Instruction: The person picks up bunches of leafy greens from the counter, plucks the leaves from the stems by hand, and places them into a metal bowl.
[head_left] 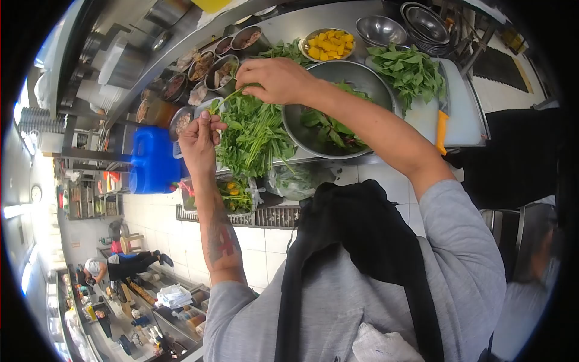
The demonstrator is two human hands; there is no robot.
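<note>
My left hand [202, 134] is closed, thumb against fingers, on one end of a thin leafy green stem [230, 96]. Higher up and to the right, my right hand [271, 79] pinches the same stem. Below both hands lies a heap of leafy greens [253, 136] with long stems. A large metal bowl [386, 90] stands under my right forearm, with some loose leaves [332, 130] in it; my arm hides part of it.
A bunch of greens [413, 72] and an orange-handled knife [442, 133] lie on a white cutting board [467, 114]. Yellow cubes fill a bowl [329, 45]. Small metal containers stand behind, a blue jug [151, 160] at left. People [123, 265] are nearby.
</note>
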